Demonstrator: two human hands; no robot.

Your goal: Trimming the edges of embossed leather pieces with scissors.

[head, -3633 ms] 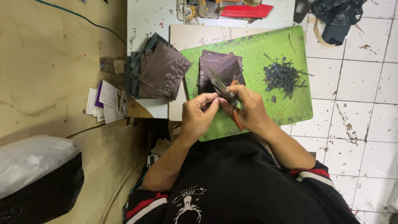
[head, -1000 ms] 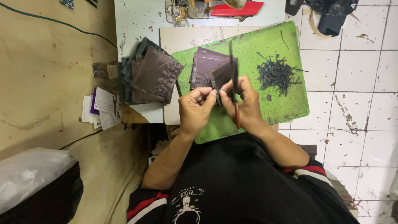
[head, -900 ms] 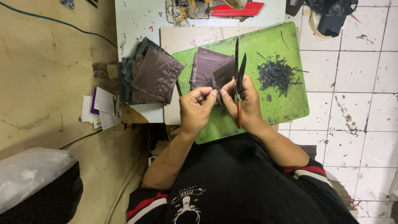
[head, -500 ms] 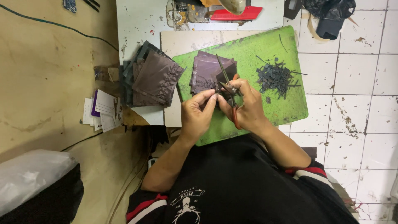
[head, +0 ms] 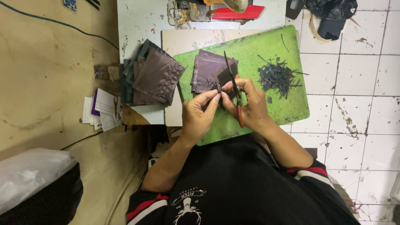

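Nearest: left hand (head: 199, 113), fingers pinched together on the edge of a small dark leather piece (head: 225, 78), held just above the green cutting mat (head: 266, 112).

Beside it: right hand (head: 250, 104), grip wrapped around orange-handled scissors (head: 234, 89), blades pointing away from the body and crossing the leather piece.

Under the piece, on the mat: flat stack of dark purple-brown leather panels (head: 208, 71).

Right on the mat: heap of thin dark offcuts (head: 277, 77).

Left, off the mat, on the tabletop (head: 141, 21): larger fanned stack of brown panels (head: 150, 79).

Further left: white and purple paper slips (head: 102, 109), rectangular.

Far edge: red flat tool (head: 237, 12); black bag (head: 331, 10) on the tiled floor.
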